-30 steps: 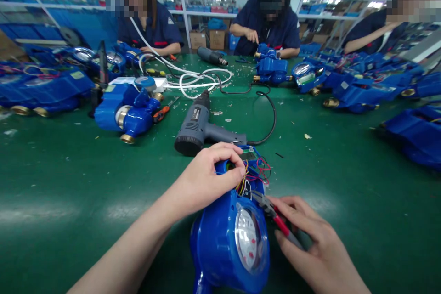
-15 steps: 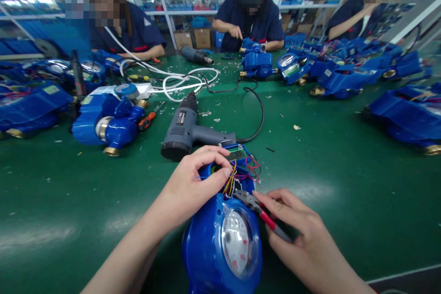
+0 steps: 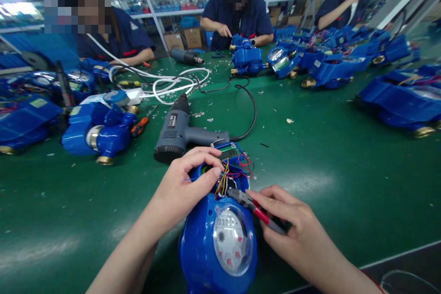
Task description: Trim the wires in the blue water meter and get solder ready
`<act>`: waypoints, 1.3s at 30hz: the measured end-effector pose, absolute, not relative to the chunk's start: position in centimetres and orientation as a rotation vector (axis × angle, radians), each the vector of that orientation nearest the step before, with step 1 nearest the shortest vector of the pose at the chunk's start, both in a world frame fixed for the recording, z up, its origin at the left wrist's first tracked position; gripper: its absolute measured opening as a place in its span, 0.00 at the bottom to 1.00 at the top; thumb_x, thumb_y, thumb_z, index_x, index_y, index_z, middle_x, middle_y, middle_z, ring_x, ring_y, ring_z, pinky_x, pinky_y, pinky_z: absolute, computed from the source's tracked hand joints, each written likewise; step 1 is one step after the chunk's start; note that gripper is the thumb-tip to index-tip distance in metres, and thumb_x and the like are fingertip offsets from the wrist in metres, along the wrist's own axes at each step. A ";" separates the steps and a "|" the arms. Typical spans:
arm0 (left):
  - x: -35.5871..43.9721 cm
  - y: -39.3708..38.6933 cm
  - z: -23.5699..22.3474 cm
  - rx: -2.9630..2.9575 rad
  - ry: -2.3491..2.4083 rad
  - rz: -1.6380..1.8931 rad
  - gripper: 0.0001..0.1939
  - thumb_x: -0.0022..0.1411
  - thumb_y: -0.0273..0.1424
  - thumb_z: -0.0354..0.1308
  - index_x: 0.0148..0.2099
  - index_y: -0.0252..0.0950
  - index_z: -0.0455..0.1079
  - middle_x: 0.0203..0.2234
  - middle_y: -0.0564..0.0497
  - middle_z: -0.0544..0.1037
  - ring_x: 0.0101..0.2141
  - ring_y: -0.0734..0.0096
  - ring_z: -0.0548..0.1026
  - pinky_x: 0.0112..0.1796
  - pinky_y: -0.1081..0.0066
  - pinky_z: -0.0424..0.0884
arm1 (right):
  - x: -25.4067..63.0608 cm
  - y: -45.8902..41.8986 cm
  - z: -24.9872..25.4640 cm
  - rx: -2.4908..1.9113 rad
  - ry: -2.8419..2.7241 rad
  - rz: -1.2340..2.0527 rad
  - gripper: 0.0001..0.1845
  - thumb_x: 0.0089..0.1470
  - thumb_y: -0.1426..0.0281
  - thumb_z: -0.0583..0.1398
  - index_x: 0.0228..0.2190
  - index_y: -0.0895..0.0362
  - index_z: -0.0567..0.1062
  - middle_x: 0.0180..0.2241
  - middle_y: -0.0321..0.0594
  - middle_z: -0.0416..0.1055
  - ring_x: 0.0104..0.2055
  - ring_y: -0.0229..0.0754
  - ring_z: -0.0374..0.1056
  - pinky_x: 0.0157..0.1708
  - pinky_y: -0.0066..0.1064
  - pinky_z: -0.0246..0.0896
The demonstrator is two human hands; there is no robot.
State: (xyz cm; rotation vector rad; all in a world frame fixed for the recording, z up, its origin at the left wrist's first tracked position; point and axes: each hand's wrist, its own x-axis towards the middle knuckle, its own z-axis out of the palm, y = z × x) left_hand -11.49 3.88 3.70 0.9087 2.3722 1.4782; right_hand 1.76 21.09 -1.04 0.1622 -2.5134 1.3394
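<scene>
A blue water meter (image 3: 198,248) with a round clear dial (image 3: 232,241) stands in front of me, its rear compartment uncovered. My left hand (image 3: 184,183) rests over that compartment, thumb and fingers closed on thin wires (image 3: 224,180), several of them yellow. In my right hand (image 3: 296,223) is a pair of pliers (image 3: 262,215) with red and grey handles. The plier jaws reach into the compartment's near edge beside the wires; whether they grip one is too small to tell. Behind lies a small display module (image 3: 230,152) with red and black wires.
A grey heat gun (image 3: 175,131) lies just beyond the meter, its black cord curving right. Left of it are an orange screwdriver (image 3: 139,127) and another blue meter (image 3: 113,138). More meters line the right side (image 3: 399,101). Three people sit across the green table (image 3: 310,147).
The view has turned a little, so most things sit further left in the picture. Both hands and the pliers keep nearly the same place on the meter.
</scene>
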 end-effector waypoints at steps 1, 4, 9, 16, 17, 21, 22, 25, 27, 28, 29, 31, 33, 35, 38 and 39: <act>-11.5 3.9 3.7 0.911 2.371 1.476 0.07 0.57 0.32 0.56 0.30 0.36 0.73 0.43 0.47 0.75 0.47 0.68 0.71 0.49 0.70 0.64 | 1.7 21.1 -1.0 0.154 -2.511 1.345 0.27 0.46 0.83 0.52 0.46 0.57 0.76 0.34 0.39 0.70 0.34 0.32 0.68 0.35 0.20 0.64; -11.6 3.9 3.7 0.910 2.374 1.479 0.06 0.57 0.32 0.57 0.31 0.36 0.73 0.43 0.48 0.75 0.47 0.68 0.71 0.49 0.70 0.64 | 1.8 21.0 -1.1 0.118 -2.528 1.377 0.27 0.45 0.84 0.52 0.46 0.57 0.76 0.34 0.38 0.69 0.34 0.32 0.68 0.34 0.21 0.64; -11.6 3.8 3.7 0.897 2.368 1.476 0.07 0.57 0.32 0.57 0.30 0.36 0.73 0.42 0.47 0.75 0.47 0.68 0.71 0.49 0.69 0.64 | 1.9 21.1 -1.3 0.110 -2.526 1.390 0.27 0.44 0.84 0.53 0.46 0.58 0.75 0.34 0.38 0.69 0.35 0.31 0.67 0.35 0.19 0.63; -11.6 4.0 3.8 0.888 2.372 1.482 0.07 0.57 0.33 0.57 0.31 0.35 0.73 0.42 0.47 0.75 0.47 0.66 0.71 0.48 0.68 0.65 | 1.8 21.2 -1.2 0.156 -2.499 1.375 0.27 0.45 0.84 0.52 0.46 0.57 0.75 0.34 0.38 0.69 0.35 0.31 0.68 0.36 0.20 0.64; -11.6 4.0 3.8 0.896 2.367 1.483 0.07 0.58 0.33 0.57 0.31 0.35 0.73 0.42 0.47 0.75 0.47 0.66 0.71 0.48 0.68 0.65 | 1.8 21.2 -1.2 0.156 -2.506 1.373 0.27 0.45 0.84 0.52 0.46 0.57 0.75 0.34 0.38 0.70 0.35 0.32 0.68 0.36 0.20 0.65; -11.6 3.9 3.7 0.905 2.360 1.485 0.07 0.58 0.32 0.57 0.31 0.35 0.73 0.43 0.46 0.75 0.47 0.65 0.71 0.48 0.66 0.65 | 1.8 21.2 -1.1 0.149 -2.534 1.379 0.28 0.45 0.84 0.51 0.47 0.58 0.75 0.35 0.40 0.70 0.35 0.33 0.68 0.35 0.22 0.66; -11.5 3.9 3.7 0.905 2.359 1.489 0.07 0.58 0.32 0.57 0.31 0.35 0.73 0.43 0.46 0.75 0.47 0.65 0.71 0.49 0.66 0.65 | 1.8 21.2 -1.0 0.151 -2.537 1.376 0.28 0.45 0.84 0.51 0.46 0.57 0.75 0.34 0.40 0.71 0.35 0.33 0.69 0.35 0.22 0.66; -11.5 3.9 3.7 0.907 2.348 1.498 0.07 0.58 0.32 0.56 0.31 0.35 0.72 0.42 0.46 0.75 0.47 0.66 0.71 0.48 0.67 0.64 | 1.8 21.2 -1.0 0.147 -2.547 1.364 0.27 0.46 0.83 0.52 0.46 0.57 0.76 0.34 0.40 0.71 0.35 0.33 0.69 0.34 0.22 0.66; -11.4 3.9 3.7 0.905 2.344 1.498 0.07 0.58 0.32 0.56 0.31 0.35 0.72 0.43 0.46 0.74 0.46 0.67 0.71 0.48 0.68 0.64 | 1.8 21.3 -1.0 0.146 -2.547 1.363 0.26 0.47 0.83 0.52 0.46 0.57 0.76 0.34 0.39 0.71 0.34 0.33 0.69 0.34 0.21 0.66; -11.4 3.9 3.7 0.899 2.345 1.497 0.07 0.58 0.32 0.56 0.31 0.35 0.72 0.43 0.47 0.74 0.46 0.67 0.71 0.48 0.68 0.64 | 1.8 21.3 -1.0 0.149 -2.542 1.366 0.26 0.47 0.83 0.53 0.46 0.57 0.76 0.34 0.39 0.71 0.35 0.32 0.69 0.35 0.20 0.65; -11.4 3.9 3.7 0.890 2.346 1.496 0.07 0.58 0.32 0.56 0.31 0.35 0.72 0.43 0.47 0.74 0.46 0.68 0.71 0.48 0.69 0.64 | 1.8 21.3 -1.1 0.153 -2.537 1.368 0.26 0.47 0.83 0.53 0.46 0.57 0.76 0.34 0.39 0.71 0.35 0.32 0.69 0.35 0.20 0.65; -11.4 3.9 3.7 0.884 2.345 1.498 0.07 0.58 0.32 0.56 0.31 0.35 0.72 0.44 0.47 0.74 0.46 0.69 0.71 0.49 0.69 0.63 | 1.8 21.2 -1.1 0.164 -2.528 1.366 0.27 0.46 0.83 0.53 0.46 0.56 0.76 0.34 0.38 0.71 0.35 0.32 0.69 0.35 0.20 0.65; -11.4 3.8 3.6 0.883 2.345 1.497 0.07 0.59 0.31 0.56 0.31 0.35 0.72 0.44 0.48 0.74 0.46 0.69 0.71 0.49 0.69 0.63 | 1.7 21.2 -1.0 0.171 -2.530 1.360 0.26 0.47 0.83 0.53 0.46 0.55 0.76 0.34 0.38 0.71 0.35 0.32 0.69 0.34 0.20 0.66; -11.3 3.8 3.6 0.886 2.346 1.500 0.06 0.59 0.31 0.56 0.32 0.35 0.72 0.44 0.49 0.74 0.46 0.70 0.71 0.49 0.70 0.63 | 1.7 21.2 -1.0 0.174 -2.531 1.344 0.26 0.47 0.82 0.53 0.46 0.56 0.76 0.33 0.39 0.71 0.34 0.33 0.69 0.33 0.21 0.66; -11.3 3.7 3.4 0.898 2.347 1.513 0.06 0.59 0.30 0.56 0.32 0.35 0.72 0.43 0.50 0.74 0.46 0.71 0.71 0.49 0.71 0.63 | 1.7 21.3 -1.0 0.172 -2.537 1.307 0.25 0.48 0.81 0.52 0.46 0.57 0.76 0.33 0.39 0.71 0.34 0.33 0.69 0.33 0.21 0.67; -11.3 3.7 3.4 0.905 2.348 1.517 0.06 0.59 0.30 0.56 0.32 0.36 0.72 0.43 0.50 0.74 0.46 0.71 0.71 0.49 0.71 0.62 | 1.7 21.3 -1.1 0.171 -2.541 1.299 0.25 0.48 0.81 0.52 0.46 0.57 0.76 0.33 0.40 0.71 0.34 0.33 0.69 0.33 0.22 0.67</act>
